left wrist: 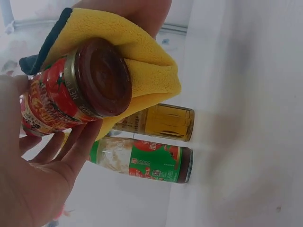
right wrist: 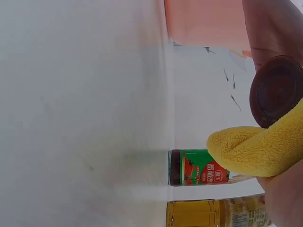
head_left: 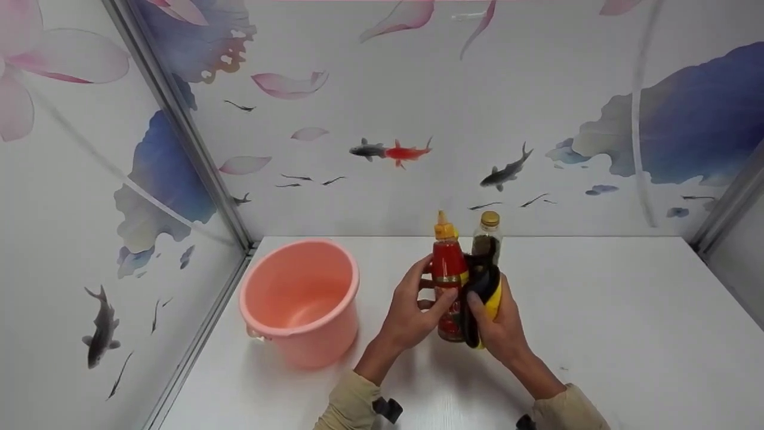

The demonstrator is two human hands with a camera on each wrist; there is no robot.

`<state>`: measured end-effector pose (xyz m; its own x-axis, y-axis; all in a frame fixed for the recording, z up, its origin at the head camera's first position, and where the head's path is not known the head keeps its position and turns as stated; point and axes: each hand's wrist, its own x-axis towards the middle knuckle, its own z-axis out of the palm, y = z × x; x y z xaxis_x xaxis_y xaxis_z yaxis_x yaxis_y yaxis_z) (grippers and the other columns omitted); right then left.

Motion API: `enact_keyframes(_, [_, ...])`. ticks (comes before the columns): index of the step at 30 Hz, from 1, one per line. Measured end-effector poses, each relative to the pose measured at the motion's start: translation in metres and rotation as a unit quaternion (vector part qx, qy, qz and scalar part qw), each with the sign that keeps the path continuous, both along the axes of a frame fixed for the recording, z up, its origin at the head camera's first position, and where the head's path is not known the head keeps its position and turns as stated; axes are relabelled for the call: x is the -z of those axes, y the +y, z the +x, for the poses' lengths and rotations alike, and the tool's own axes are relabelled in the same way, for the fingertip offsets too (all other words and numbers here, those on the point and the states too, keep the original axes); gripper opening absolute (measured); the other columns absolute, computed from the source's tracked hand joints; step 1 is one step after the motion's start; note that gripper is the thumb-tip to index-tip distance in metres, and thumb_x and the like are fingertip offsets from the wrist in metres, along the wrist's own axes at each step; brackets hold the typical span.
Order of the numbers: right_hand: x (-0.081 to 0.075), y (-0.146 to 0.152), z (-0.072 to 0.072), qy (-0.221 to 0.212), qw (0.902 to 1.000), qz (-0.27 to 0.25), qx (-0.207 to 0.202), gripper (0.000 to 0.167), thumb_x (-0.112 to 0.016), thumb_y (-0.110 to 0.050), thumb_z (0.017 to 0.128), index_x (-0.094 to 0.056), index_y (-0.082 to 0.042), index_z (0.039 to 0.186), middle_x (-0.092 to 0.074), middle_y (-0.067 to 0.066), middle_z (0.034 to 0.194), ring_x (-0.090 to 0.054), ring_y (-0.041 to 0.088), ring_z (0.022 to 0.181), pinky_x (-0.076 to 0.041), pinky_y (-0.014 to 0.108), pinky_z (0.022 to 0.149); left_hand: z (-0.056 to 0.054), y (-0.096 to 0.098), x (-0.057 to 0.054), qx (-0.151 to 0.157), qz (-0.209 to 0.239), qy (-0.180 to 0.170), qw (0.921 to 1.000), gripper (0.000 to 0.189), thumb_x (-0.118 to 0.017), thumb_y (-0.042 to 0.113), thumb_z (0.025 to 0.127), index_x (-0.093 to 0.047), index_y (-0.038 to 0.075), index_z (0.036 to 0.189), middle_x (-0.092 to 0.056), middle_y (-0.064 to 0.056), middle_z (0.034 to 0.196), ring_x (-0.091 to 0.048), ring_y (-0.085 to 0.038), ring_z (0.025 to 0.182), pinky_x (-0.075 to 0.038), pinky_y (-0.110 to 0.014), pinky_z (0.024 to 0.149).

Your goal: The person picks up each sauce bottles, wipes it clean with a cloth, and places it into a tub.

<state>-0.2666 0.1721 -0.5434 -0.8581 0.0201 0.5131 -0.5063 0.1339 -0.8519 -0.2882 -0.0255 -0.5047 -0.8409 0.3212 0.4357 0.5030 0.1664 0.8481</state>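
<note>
My left hand [head_left: 412, 313] holds a red ketchup bottle [head_left: 447, 260] with an orange nozzle cap, upright above the table. Its round base faces the left wrist camera. My right hand [head_left: 504, 325] grips a folded cloth [head_left: 494, 298], yellow on one face and dark on the other, against the bottle's right side. In the left wrist view the yellow cloth [left wrist: 147, 71] wraps partly behind the bottle. A glass bottle with a gold cap [head_left: 490, 221] shows behind the cloth, its lower part hidden.
A pink bucket [head_left: 298, 334] stands left of the hands on the white table [head_left: 621, 334]. Beyond the hands stand an amber bottle [left wrist: 173, 122] and a green-labelled sauce bottle [left wrist: 156, 163]. A patterned wall [head_left: 334, 203] rises along the table's back edge.
</note>
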Motion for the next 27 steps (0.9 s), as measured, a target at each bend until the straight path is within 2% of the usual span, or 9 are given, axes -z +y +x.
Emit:
enact_keyframes(4, [-0.0025,0.0016,0.0001,0.004,1.0,-0.002,0.002,0.052,-0.063,-0.007,0.108,-0.043,-0.011,0.156,-0.065,0.005,0.129,-0.068,0.021,0.104,-0.062,0.026,0.093,0.0014,-0.0008,-0.0013,0.007,-0.019,-0.001,0.9998,0.07,-0.073,0.045,0.103,-0.041,0.031,0.163,-0.065,0.004,0.146,-0.072,-0.013,0.113,-0.066,-0.027,0.071])
enact_keyframes(7, [-0.0038,0.0038,-0.0001,0.01,0.9999,0.002,0.002,0.05,-0.061,-0.007,0.109,-0.042,-0.009,0.155,-0.063,0.006,0.128,-0.067,0.019,0.103,-0.062,0.025,0.093,0.0016,-0.0016,-0.0016,0.02,-0.035,-0.004,0.9992,0.07,-0.074,0.044,0.102,-0.042,0.03,0.163,-0.067,0.003,0.143,-0.072,-0.012,0.113,-0.066,-0.026,0.071])
enact_keyframes(9, [-0.005,0.005,-0.0003,0.015,0.9999,0.0,0.003,0.049,-0.06,-0.006,0.109,-0.042,-0.008,0.155,-0.063,0.006,0.127,-0.067,0.019,0.103,-0.062,0.025,0.092,0.0014,-0.0018,-0.0014,0.033,-0.044,-0.007,0.9985,0.07,-0.074,0.044,0.102,-0.042,0.029,0.163,-0.067,0.004,0.143,-0.071,-0.011,0.115,-0.066,-0.026,0.077])
enact_keyframes(13, [-0.0068,0.0062,-0.0009,0.018,0.9996,-0.008,0.019,0.048,-0.06,-0.006,0.109,-0.044,-0.01,0.154,-0.063,0.006,0.125,-0.066,0.021,0.101,-0.063,0.025,0.089,0.0002,-0.0023,-0.0002,0.061,-0.061,-0.002,0.9962,0.068,-0.073,0.043,0.103,-0.044,0.027,0.162,-0.067,0.005,0.146,-0.068,-0.008,0.122,-0.062,-0.028,0.097])
enact_keyframes(17, [-0.0092,0.0067,-0.0007,0.013,0.9989,-0.012,0.043,0.046,-0.061,-0.008,0.109,-0.045,-0.011,0.153,-0.063,0.004,0.122,-0.066,0.022,0.099,-0.062,0.025,0.087,-0.0009,-0.002,0.003,0.084,-0.081,0.009,0.9931,0.068,-0.071,0.043,0.104,-0.044,0.027,0.164,-0.066,0.007,0.147,-0.066,-0.007,0.126,-0.059,-0.031,0.106])
enact_keyframes(19, [-0.0096,0.0074,-0.0009,0.012,0.9985,-0.014,0.052,0.047,-0.061,-0.008,0.109,-0.045,-0.011,0.154,-0.062,0.003,0.121,-0.065,0.022,0.1,-0.062,0.024,0.087,-0.0005,-0.0013,0.0047,0.089,-0.098,0.015,0.9911,0.07,-0.07,0.045,0.104,-0.041,0.031,0.166,-0.065,0.007,0.148,-0.065,-0.007,0.127,-0.059,-0.029,0.106])
enact_keyframes(22, [-0.01,0.0083,-0.0012,0.014,0.9982,-0.02,0.056,0.047,-0.061,-0.008,0.109,-0.046,-0.012,0.154,-0.061,0.003,0.121,-0.064,0.021,0.101,-0.061,0.023,0.088,0.0005,-0.0001,0.0066,0.091,-0.117,0.015,0.9887,0.076,-0.071,0.048,0.103,-0.035,0.037,0.168,-0.061,0.005,0.15,-0.064,-0.007,0.124,-0.062,-0.026,0.098])
enact_keyframes(27, [-0.0105,0.0086,-0.0019,0.009,0.9982,-0.029,0.053,0.047,-0.061,-0.009,0.11,-0.046,-0.012,0.154,-0.061,0.004,0.121,-0.064,0.022,0.102,-0.061,0.024,0.089,0.0003,0.0007,0.0072,0.092,-0.118,0.011,0.9888,0.086,-0.077,0.05,0.099,-0.028,0.042,0.17,-0.06,0.004,0.149,-0.066,-0.006,0.118,-0.064,-0.023,0.086])
